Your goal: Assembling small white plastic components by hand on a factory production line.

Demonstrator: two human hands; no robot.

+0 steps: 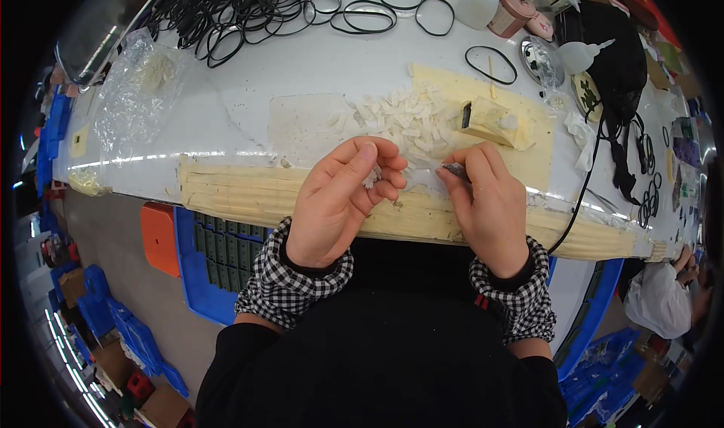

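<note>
My left hand point(335, 202) is turned palm up above the table's front edge, its fingers curled around a few small white pieces point(372, 177). To the right, my right hand point(490, 205) pinches a small dark grey thing point(455, 169) between thumb and forefinger; its kind is too small to tell. The two hands are a short distance apart. Just beyond them lies a loose heap of white strip-like scraps point(407, 119). A yellowish taped block point(494, 122) with a dark end stands right of the heap, on a yellow sheet point(539, 153).
Black rubber-like loops point(363, 17) are piled at the far left and middle. Crumpled clear plastic point(139, 88) lies left. Squeeze bottles point(477, 6) and a black cable point(584, 194) are at right. Blue crates point(197, 292) stand below the taped table edge point(234, 194). Another person's hand point(686, 266) shows far right.
</note>
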